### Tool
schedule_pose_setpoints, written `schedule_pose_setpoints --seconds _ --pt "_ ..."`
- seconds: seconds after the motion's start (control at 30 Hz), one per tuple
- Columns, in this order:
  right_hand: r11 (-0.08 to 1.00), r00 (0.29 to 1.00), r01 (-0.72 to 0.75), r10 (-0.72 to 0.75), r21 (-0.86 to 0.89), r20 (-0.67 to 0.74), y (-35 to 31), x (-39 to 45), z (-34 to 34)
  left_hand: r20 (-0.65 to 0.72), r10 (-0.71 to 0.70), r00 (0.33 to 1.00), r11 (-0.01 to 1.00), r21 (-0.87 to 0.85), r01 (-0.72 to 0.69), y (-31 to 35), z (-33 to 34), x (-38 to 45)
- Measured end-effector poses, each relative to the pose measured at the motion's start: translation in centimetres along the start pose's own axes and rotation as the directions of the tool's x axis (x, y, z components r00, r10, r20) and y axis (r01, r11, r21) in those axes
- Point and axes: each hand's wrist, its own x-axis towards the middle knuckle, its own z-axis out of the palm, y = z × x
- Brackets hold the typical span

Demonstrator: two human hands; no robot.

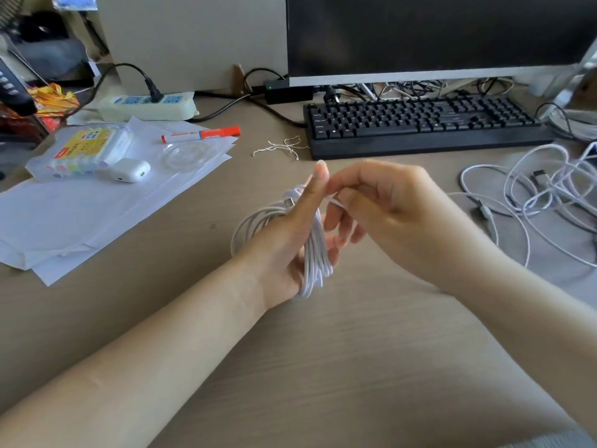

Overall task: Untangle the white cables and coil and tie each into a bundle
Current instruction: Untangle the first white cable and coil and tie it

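My left hand [290, 234] grips a coiled white cable [315, 263] above the middle of the desk, several loops running through its palm and out behind it to the left. A metal plug end of that cable shows by the thumb. My right hand [384, 205] pinches a strand of the same cable right beside my left thumb tip. A loose tangle of other white cables [529, 189] lies on the desk at the right, apart from both hands. Thin white twist ties [281, 148] lie in front of the keyboard.
A black keyboard [423, 124] and a dark monitor [436, 33] stand at the back. Papers [97, 215], a marker [200, 134], a white earbud case [130, 171] and a power strip [145, 106] fill the left side.
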Motion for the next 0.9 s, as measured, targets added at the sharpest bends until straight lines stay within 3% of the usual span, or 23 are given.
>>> schedule_pose_setpoints --seconds 0.1,0.27,0.43,0.67,0.77,0.9 --pt "0.996 0.996 0.058 -0.062 -0.075 -0.062 0.4 -1.2 0.8 -0.017 -0.034 0.999 0.997 -0.075 0.032 -0.2 -0.2 0.3" --pt "0.994 0.991 0.087 -0.093 -0.062 -0.097 1.3 -2.7 2.4 -0.013 -0.051 0.999 0.937 -0.347 0.043 -0.3 -0.1 0.4" --pt "0.986 0.979 0.169 -0.169 -0.011 -0.112 2.0 -3.5 2.7 -0.095 0.06 0.994 0.947 -0.31 -0.086 0.3 0.2 0.4" --pt "0.992 0.994 0.083 -0.076 0.099 -0.077 3.8 -3.9 2.2 -0.094 0.156 0.983 0.887 -0.424 -0.181 1.4 -0.4 0.1" --pt "0.997 0.993 0.073 -0.073 0.001 0.088 5.0 -3.3 1.6 -0.015 0.163 0.987 0.897 -0.414 -0.154 1.4 -0.6 0.1" --pt "0.992 0.906 0.117 -0.091 -0.037 0.412 5.6 -1.8 0.3 0.225 0.162 0.961 0.911 -0.408 -0.058 1.6 -1.0 -0.2"
